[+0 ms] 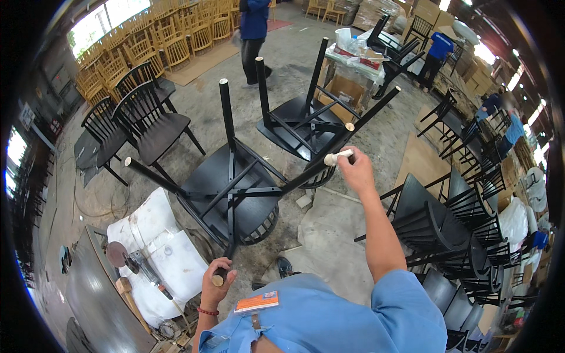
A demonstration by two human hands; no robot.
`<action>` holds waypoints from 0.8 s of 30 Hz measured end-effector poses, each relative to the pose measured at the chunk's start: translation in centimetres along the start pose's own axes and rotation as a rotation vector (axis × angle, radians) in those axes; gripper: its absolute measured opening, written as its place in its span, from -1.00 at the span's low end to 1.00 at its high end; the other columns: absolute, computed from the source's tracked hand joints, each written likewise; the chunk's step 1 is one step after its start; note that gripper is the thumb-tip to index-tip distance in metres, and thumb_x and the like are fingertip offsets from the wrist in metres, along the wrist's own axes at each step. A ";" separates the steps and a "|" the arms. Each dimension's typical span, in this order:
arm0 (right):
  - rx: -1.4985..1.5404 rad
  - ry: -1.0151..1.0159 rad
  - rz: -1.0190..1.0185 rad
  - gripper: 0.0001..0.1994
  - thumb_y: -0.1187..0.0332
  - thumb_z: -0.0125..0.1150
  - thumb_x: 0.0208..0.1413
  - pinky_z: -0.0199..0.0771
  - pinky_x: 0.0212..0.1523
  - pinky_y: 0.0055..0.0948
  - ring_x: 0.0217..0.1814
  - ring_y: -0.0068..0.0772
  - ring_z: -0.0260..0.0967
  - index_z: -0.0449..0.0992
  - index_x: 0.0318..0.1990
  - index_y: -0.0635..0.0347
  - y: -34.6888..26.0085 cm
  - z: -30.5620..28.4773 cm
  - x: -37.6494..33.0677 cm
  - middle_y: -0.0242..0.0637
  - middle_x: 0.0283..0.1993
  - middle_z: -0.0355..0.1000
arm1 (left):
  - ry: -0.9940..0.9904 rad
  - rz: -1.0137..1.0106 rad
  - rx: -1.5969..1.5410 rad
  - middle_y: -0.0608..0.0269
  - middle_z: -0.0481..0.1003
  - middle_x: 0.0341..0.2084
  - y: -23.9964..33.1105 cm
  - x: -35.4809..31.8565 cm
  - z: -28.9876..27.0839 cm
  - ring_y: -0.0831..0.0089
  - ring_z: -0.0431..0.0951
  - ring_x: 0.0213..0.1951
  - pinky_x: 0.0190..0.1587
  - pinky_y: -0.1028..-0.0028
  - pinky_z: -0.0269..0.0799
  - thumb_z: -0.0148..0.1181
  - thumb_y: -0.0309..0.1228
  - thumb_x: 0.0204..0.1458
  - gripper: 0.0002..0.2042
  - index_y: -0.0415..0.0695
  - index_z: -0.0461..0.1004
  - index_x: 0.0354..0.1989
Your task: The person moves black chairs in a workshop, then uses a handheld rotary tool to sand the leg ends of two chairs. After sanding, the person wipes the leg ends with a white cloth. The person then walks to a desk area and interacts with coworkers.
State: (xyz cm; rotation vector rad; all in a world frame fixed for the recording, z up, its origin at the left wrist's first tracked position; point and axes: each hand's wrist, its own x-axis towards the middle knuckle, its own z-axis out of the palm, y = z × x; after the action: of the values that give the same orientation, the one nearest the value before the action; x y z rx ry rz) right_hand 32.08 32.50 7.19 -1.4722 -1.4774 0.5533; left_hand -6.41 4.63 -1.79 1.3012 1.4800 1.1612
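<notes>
concrete workshop floor is lying beneath an upturned black chair (235, 188); left hand (216, 285) is clenching one leg tip, right hand (353, 167) is gripping a pale tool (338, 157) at another leg.

The left hand (216, 281) is held low and close to the chest, its fingers (226, 272) curled shut in a fist-like grip, with a red band worn at the wrist. The left forearm is seen rising from the lower edge. The right arm is stretched forward and bare below a blue short sleeve; the right hand (355, 169) is closed, knuckles turned upward.
</notes>
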 end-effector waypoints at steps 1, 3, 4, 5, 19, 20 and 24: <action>-0.019 0.039 0.032 -0.76 0.28 0.23 0.01 0.43 -0.34 -0.38 -0.45 -0.42 0.45 0.57 -0.22 0.25 -0.2 0.1 -0.1 -0.22 -0.47 0.52 | -0.008 0.013 0.024 0.14 0.51 -0.15 0.0 0.0 -0.1 0.34 0.49 -0.07 0.04 0.38 0.39 0.41 -0.52 -0.06 -0.74 -0.17 0.39 -0.30; 0.001 0.015 -0.016 -0.75 0.28 0.23 0.01 0.43 -0.34 -0.38 -0.45 -0.41 0.45 0.57 -0.21 0.24 -0.4 0.1 -0.2 -0.21 -0.46 0.52 | -0.013 0.041 0.047 0.14 0.51 -0.15 -0.2 0.1 -0.2 0.34 0.50 -0.08 0.04 0.38 0.39 0.41 -0.52 -0.06 -0.74 -0.17 0.39 -0.30; 0.013 0.000 -0.037 -0.75 0.28 0.24 0.01 0.43 -0.34 -0.38 -0.45 -0.40 0.45 0.57 -0.21 0.24 -0.6 0.0 -0.2 -0.21 -0.46 0.52 | -0.014 0.054 0.050 0.15 0.51 -0.15 -0.2 0.1 -0.2 0.34 0.50 -0.08 0.04 0.38 0.39 0.41 -0.53 -0.07 -0.74 -0.17 0.39 -0.30; 0.019 -0.007 -0.026 -0.74 0.27 0.24 0.00 0.43 -0.34 -0.37 -0.45 -0.40 0.45 0.57 -0.21 0.24 -0.7 -0.1 -0.1 -0.20 -0.45 0.52 | -0.013 0.067 0.062 0.15 0.51 -0.15 -0.3 0.1 -0.2 0.34 0.50 -0.08 0.04 0.38 0.39 0.41 -0.53 -0.07 -0.74 -0.17 0.39 -0.30; 0.122 -0.244 -0.291 -0.71 0.25 0.24 -0.02 0.42 -0.30 -0.38 -0.39 -0.39 0.44 0.58 -0.25 0.31 -10.7 14.3 13.5 -0.19 -0.44 0.52 | 0.097 0.053 0.089 0.09 0.52 -0.15 1.1 -0.2 0.2 0.18 0.53 -0.06 0.03 0.31 0.42 0.45 -0.47 -0.09 -0.71 -0.16 0.41 -0.30; 0.129 -0.268 -0.309 -0.70 0.24 0.23 -0.04 0.42 -0.30 -0.37 -0.40 -0.36 0.45 0.59 -0.25 0.30 -12.0 16.7 15.5 -0.17 -0.45 0.52 | 0.130 0.034 0.087 0.09 0.52 -0.15 1.4 -0.4 0.5 0.17 0.53 -0.05 0.04 0.32 0.42 0.46 -0.47 -0.10 -0.71 -0.15 0.41 -0.30; 0.081 -0.289 -0.355 -0.73 0.26 0.22 -0.03 0.36 -0.39 -0.39 -0.47 -0.46 0.38 0.58 -0.31 0.33 -15.7 24.7 22.0 -0.27 -0.51 0.47 | 0.276 -0.072 0.058 0.08 0.53 -0.10 2.2 -0.7 1.7 0.17 0.53 0.01 0.08 0.31 0.40 0.47 -0.45 -0.10 -0.69 -0.17 0.41 -0.29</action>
State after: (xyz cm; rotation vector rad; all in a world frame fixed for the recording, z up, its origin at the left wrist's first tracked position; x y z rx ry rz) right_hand 6.94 57.72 15.78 -1.0630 -1.8697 0.6152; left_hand -4.15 4.23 -0.03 1.1497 1.7558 1.2989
